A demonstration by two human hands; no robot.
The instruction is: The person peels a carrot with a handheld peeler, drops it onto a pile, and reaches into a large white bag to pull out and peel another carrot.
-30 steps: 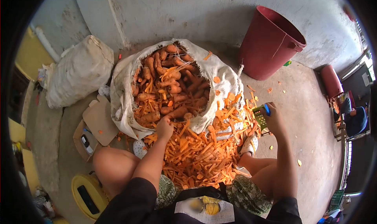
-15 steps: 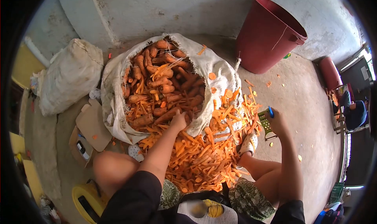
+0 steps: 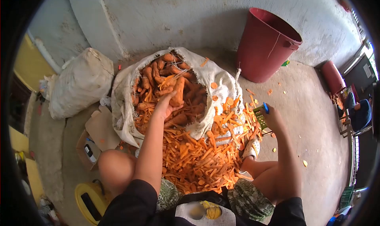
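The left hand [image 3: 168, 106] grips a thick carrot [image 3: 179, 92] near its lower end, the fingers wrapped round it and the narrower end pointing up and away from the person. That carrot is over the mouth of a big white sack [image 3: 122, 101], which stands open on the floor [image 3: 304, 135] and is filled with more carrots [image 3: 147, 76]. The right hand [image 3: 274, 119], well apart from the left, is closed on a green tool [image 3: 261, 116] patterned with holes, with a blue part showing beside the fingers. A heap of orange peelings [image 3: 194, 160], mixed with round slices, covers the floor between the person's legs and spreads up over the near side of the sack. The right foot, in a white clog [image 3: 251, 149], is at the edge of that heap. Beyond the sack to the right, a tall red bucket [image 3: 258, 50] stands near the wall [image 3: 170, 24]. To the left are a second, bulging sack [image 3: 81, 85] and, nearer the person's knee, an open cardboard box [image 3: 106, 131] with a small black-and-white item inside.
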